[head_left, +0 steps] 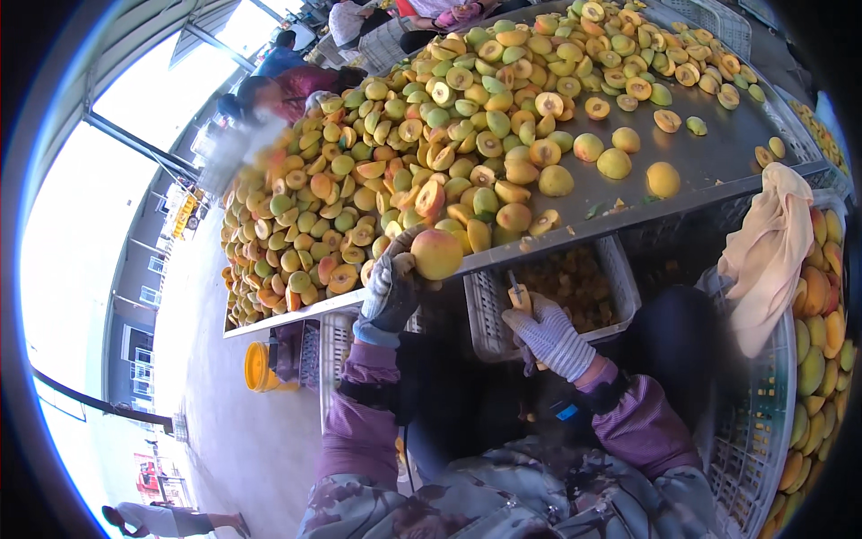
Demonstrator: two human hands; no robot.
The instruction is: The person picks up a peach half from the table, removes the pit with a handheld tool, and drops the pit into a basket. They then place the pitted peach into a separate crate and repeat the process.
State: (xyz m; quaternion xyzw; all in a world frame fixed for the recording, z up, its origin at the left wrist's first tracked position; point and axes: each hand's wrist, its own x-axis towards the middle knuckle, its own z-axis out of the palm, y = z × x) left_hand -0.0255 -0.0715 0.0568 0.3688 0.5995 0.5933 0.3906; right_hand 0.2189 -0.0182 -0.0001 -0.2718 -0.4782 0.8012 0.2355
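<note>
Nearest, a patterned smock (503, 499) is worn over dark trousers, and the forearms are covered by purple sleeves (361, 422) with black bands near the wrists. By the gloved right hand (555, 340), a knife (519, 295) is gripped by its light handle, its narrow blade pointed up toward the table. By the gloved left hand (388, 292), a whole peach (437, 255) is grasped; it is held up at the table's near edge, well clear of the blade. The fingers of the left hand are partly hidden behind the peach.

Below the edge, under and beyond the right hand, a grey bin (485, 316) is partly filled with brownish scraps (575, 283). To the right, a beige cloth (768, 251) is draped beside a mass of yellow and orange fruit (813, 368). To the left, a yellow bucket (258, 366) is set on the floor.

Beyond the hands, the metal table (718, 163) is heaped with halves (467, 135), many with the cut face showing, and a few whole fruits are scattered among them. At its far left side, a co-worker (296, 90) is seen bent toward the heap. Farther off, a grey building (135, 301) is seen in bright light.
</note>
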